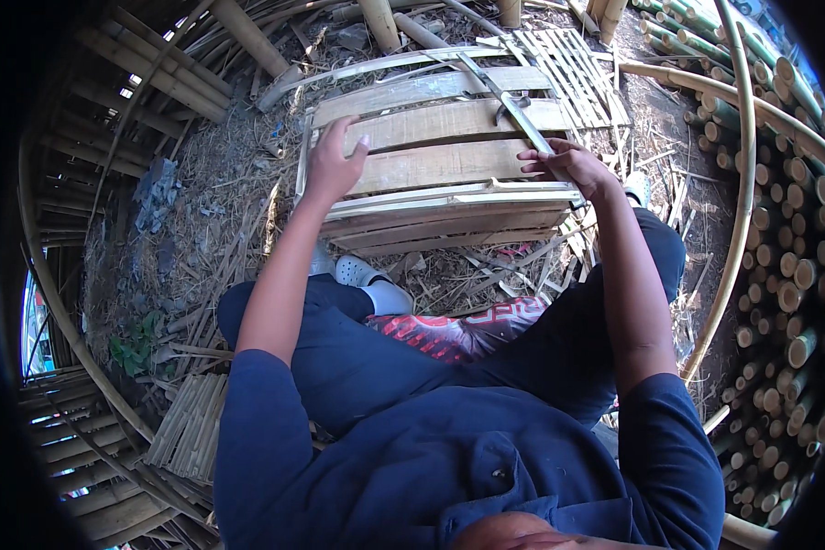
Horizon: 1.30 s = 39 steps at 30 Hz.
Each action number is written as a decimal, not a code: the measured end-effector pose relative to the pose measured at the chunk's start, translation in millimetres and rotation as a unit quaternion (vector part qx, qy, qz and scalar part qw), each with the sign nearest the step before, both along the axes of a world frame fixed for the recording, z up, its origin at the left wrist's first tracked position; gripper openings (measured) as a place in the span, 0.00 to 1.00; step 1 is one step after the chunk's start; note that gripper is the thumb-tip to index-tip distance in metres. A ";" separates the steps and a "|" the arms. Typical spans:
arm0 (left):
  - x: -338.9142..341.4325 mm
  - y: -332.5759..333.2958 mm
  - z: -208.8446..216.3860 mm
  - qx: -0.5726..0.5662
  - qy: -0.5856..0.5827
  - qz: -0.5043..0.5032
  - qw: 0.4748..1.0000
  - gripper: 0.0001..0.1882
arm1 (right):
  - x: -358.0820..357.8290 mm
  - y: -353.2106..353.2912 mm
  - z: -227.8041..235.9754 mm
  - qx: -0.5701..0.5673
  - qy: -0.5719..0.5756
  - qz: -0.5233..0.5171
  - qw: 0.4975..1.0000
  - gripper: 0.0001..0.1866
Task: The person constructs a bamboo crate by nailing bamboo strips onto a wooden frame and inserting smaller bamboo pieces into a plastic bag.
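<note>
A low table of pale wooden planks [431, 124] stands in front of me, with gaps between its boards. Across its right part lies a long metal bar [518, 115] at a slant, carrying a dark hooked piece midway; its exact kind is unclear. My right hand [573, 168] has its fingers curled about the bar's near end. Above the table's left edge is my left hand [335, 163], empty, thumb and fingers apart. Thin pale strips [449, 197] run along the table's near edge.
Cut bamboo poles [788, 266] are stacked high at the right. A slatted bamboo panel [573, 73] lies at the table's far right corner. Bamboo scraps and dry litter [220, 211] cover the ground. More slats [191, 426] lie at lower left, and my shod foot [357, 272] is below the table.
</note>
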State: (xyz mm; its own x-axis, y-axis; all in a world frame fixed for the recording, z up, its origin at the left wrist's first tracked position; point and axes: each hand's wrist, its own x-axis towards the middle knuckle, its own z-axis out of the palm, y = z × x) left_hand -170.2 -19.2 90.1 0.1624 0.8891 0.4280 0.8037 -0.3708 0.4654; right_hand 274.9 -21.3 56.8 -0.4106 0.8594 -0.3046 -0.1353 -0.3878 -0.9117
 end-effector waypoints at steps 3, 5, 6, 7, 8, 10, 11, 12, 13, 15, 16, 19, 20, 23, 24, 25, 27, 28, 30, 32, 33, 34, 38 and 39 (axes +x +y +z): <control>-125.4 35.6 -46.0 -0.181 -0.022 0.265 0.947 0.31 | -21.3 -4.1 -3.5 0.010 -0.005 0.011 1.000 0.25; -228.9 18.6 -57.5 -0.315 -0.127 0.343 0.876 0.34 | -46.8 -7.7 6.5 0.018 0.039 0.026 0.999 0.22; -276.3 0.1 -52.4 -0.354 -0.192 0.349 0.846 0.35 | -61.0 -9.4 13.4 0.027 0.074 0.036 0.996 0.21; -236.7 12.4 -86.0 -0.373 -0.204 0.320 0.847 0.35 | -43.4 -13.2 7.7 0.024 0.058 0.015 0.998 0.22; -194.6 18.3 -117.8 -0.423 -0.285 0.308 0.803 0.36 | -26.6 -17.7 2.4 0.021 0.043 -0.006 0.999 0.22; -181.9 23.2 -131.9 -0.456 -0.353 0.306 0.757 0.37 | -21.6 -23.1 5.9 0.035 0.008 -0.003 0.999 0.22; -204.2 18.9 -129.5 -0.422 -0.437 0.256 0.752 0.37 | -33.7 -23.2 11.6 0.043 0.019 0.001 0.999 0.22; -208.2 18.2 -131.2 -0.390 -0.522 0.192 0.734 0.38 | -37.9 -24.4 15.0 0.049 0.018 -0.002 0.999 0.22; -214.3 19.3 -129.4 -0.344 -0.506 0.211 0.763 0.37 | -42.0 -26.6 19.0 0.052 0.019 -0.001 0.998 0.22; -234.0 17.5 -112.0 -0.299 -0.443 0.225 0.815 0.34 | -51.5 -29.7 31.0 0.087 -0.006 0.018 0.996 0.22; -243.0 14.3 -98.3 -0.255 -0.376 0.241 0.858 0.32 | -55.3 -29.9 38.1 0.110 -0.020 0.025 0.993 0.22; -170.4 25.3 -77.5 -0.259 -0.461 0.220 0.820 0.22 | -33.6 -37.1 39.6 0.125 -0.082 -0.059 0.987 0.22; -166.7 23.7 -61.5 -0.246 -0.500 0.196 0.807 0.18 | -31.9 -32.8 38.9 0.153 -0.106 -0.078 0.979 0.21; -160.5 13.1 -23.0 -0.239 -0.512 0.147 0.812 0.12 | -28.5 -24.1 38.4 0.204 -0.073 -0.139 0.966 0.18; -162.0 7.7 -14.2 -0.235 -0.506 0.133 0.819 0.12 | -31.2 -24.2 42.1 0.204 -0.046 -0.152 0.966 0.16; -161.6 3.0 -7.2 -0.226 -0.488 0.110 0.836 0.13 | -32.3 -25.6 45.4 0.213 -0.019 -0.178 0.961 0.15; -160.9 -4.8 3.4 -0.222 -0.456 0.100 0.856 0.13 | -36.7 -26.9 54.5 0.233 0.025 -0.213 0.948 0.18; -160.2 -8.3 6.7 -0.219 -0.420 0.092 0.876 0.13 | -38.6 -28.7 60.2 0.239 0.062 -0.228 0.942 0.22; -158.6 -13.4 10.1 -0.227 -0.419 0.074 0.876 0.13 | -41.1 -32.7 74.8 0.227 0.039 -0.247 0.941 0.20; -158.1 -17.9 10.9 -0.236 -0.417 0.056 0.876 0.13 | -40.8 -33.8 82.8 0.240 0.030 -0.257 0.936 0.20; -157.8 -19.0 11.3 -0.238 -0.419 0.064 0.874 0.14 | -40.0 -35.2 85.0 0.245 0.041 -0.248 0.936 0.20; -156.7 -19.9 11.3 -0.240 -0.421 0.072 0.872 0.14 | -39.6 -37.8 85.9 0.245 0.039 -0.249 0.936 0.20; -161.5 -23.3 9.4 -0.230 -0.420 0.106 0.871 0.14 | -45.2 -51.0 92.5 0.235 0.055 -0.200 0.949 0.21; -164.3 -23.6 10.1 -0.240 -0.433 0.115 0.861 0.14 | -49.0 -56.5 95.8 0.216 0.045 -0.196 0.955 0.21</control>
